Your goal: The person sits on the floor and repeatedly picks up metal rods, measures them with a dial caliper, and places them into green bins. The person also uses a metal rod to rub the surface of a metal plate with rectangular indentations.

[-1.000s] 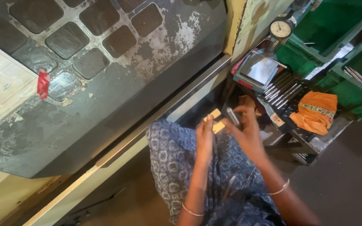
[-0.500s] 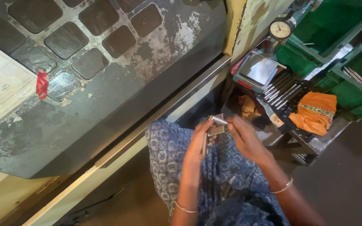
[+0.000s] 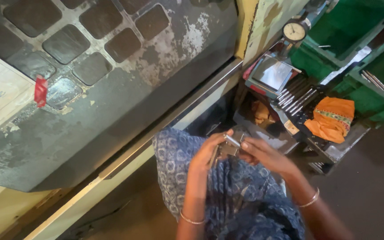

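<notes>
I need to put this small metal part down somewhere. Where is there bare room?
Bare floor lies right of the orange cloth, beyond the right hand. The green bin looks mostly bare. The tray of metal rods ahead is crowded.

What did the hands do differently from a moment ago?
Both hands came back from the shelf side toward the body. The left hand and right hand now meet around a small metal part over the blue patterned cloth. The orange cloth, round gauge and metal rods stayed put.

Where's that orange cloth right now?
The orange cloth lies at the right of the head view, on the dark tray beside the metal rods, beyond the right hand.
</notes>
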